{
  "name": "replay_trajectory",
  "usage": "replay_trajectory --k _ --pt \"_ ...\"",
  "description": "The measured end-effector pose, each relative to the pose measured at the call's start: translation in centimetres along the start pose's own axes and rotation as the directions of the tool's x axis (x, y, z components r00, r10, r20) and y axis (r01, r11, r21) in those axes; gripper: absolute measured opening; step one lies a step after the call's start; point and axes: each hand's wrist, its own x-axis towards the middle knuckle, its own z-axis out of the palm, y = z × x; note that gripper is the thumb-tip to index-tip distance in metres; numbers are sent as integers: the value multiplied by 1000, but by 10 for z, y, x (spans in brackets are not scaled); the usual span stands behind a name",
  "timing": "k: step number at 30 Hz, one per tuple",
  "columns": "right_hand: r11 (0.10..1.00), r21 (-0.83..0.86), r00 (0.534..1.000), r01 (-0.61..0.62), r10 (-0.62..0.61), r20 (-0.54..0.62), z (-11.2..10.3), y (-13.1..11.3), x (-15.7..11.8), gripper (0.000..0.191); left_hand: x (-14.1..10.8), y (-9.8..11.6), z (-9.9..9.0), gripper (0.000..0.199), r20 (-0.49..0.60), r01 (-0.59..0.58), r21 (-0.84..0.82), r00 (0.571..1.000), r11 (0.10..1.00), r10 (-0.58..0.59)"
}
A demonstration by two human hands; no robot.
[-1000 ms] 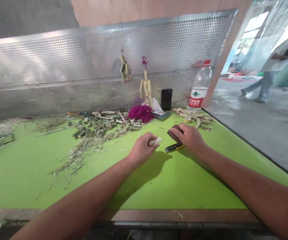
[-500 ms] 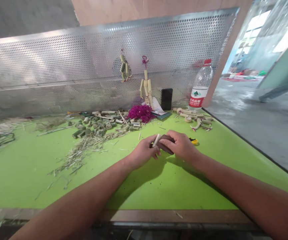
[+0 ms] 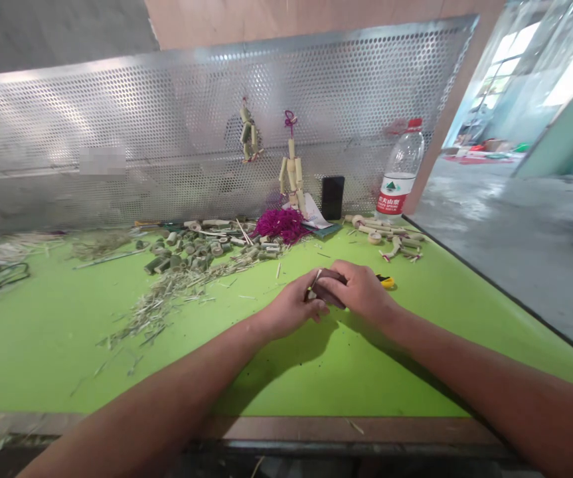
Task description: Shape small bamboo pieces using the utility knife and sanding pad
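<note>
Near the middle of the green table (image 3: 390,378), the left hand (image 3: 293,307) pinches a pale, slender piece (image 3: 318,273), and the right hand (image 3: 366,291) clasps a brown block (image 3: 334,301) seemingly against it, probably rubbing; another stroke would call for a steady left pinch. Fingers hide most of the piece. Just right lies a yellow-and-black tool (image 3: 386,282); farther left, purple strands (image 3: 280,227).

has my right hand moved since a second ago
Yes: judged against the water bottle, the right hand has moved left and slightly toward you, bringing the dark block to the left hand.
</note>
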Motion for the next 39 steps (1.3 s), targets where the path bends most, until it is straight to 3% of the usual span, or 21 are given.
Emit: replay_trajectory --k 5,9,12,15,19,28,39 --pt "1000 24 1000 8 -8 3 -1 1 2 33 1 -7 -4 66 7 -89 31 996 996 89" --pt "989 147 999 -5 -2 48 -4 3 3 31 2 -13 -7 90 47 -35 -104 998 994 40" --pt "962 267 996 -57 35 88 -6 4 3 31 2 -10 -9 91 54 -4 -184 998 983 14" --pt "924 367 993 -105 75 96 -9 6 4 31 0 -5 -11 93 -11 6 -132 1000 991 -7" --pt "900 419 991 -115 130 -9 -14 6 6 32 -1 -4 -13 100 -65 13 -31 998 999 -15" --pt "967 252 999 -43 37 27 -11 4 5 32 -1 -4 -10 97 40 -42 -29 998 999 43" --pt "979 203 990 -9 -19 137 -2 1 -2 31 1 -9 -12 87 -16 -16 35 1000 999 17"
